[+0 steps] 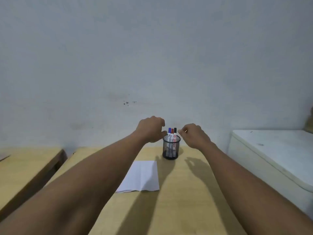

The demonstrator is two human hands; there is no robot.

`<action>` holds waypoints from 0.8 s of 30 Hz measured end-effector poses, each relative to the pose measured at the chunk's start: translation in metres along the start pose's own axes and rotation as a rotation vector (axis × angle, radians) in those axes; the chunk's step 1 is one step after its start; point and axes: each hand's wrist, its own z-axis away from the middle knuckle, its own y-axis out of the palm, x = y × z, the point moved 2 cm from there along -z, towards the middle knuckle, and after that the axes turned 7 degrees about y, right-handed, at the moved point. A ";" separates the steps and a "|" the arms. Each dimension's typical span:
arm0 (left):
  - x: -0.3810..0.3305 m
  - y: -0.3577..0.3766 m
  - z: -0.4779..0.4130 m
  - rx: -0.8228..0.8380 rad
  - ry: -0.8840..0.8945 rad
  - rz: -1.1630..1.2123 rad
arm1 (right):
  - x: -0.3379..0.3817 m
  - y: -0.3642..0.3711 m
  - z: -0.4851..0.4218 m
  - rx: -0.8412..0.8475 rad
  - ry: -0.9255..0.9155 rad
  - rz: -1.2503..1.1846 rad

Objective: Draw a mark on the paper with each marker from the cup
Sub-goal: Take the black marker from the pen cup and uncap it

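Note:
A black mesh cup (171, 147) stands on the wooden table near the wall. Three markers stand upright in it: a blue-capped marker (169, 131), a red-capped marker (172, 132) and a black-capped marker (175, 131). My left hand (150, 128) hovers just left of the cup's rim, fingers curled, holding nothing. My right hand (194, 135) hovers just right of the markers, its fingertips close to the black cap, with nothing in it. A white creased sheet of paper (142, 177) lies on the table in front of the cup, partly under my left forearm.
The light wooden table (186, 200) runs up to a grey wall. A second wooden surface (25, 170) lies to the left across a dark gap. A white cabinet (274, 150) stands close on the right.

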 end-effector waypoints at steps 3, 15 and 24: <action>0.001 0.030 -0.036 0.017 -0.014 0.067 | -0.020 0.026 -0.032 0.015 0.047 -0.060; 0.014 0.125 -0.117 0.081 -0.096 0.263 | -0.051 0.098 -0.120 0.068 0.137 -0.419; 0.006 0.104 -0.120 -0.085 -0.112 0.472 | -0.037 0.078 -0.117 0.064 0.132 -0.486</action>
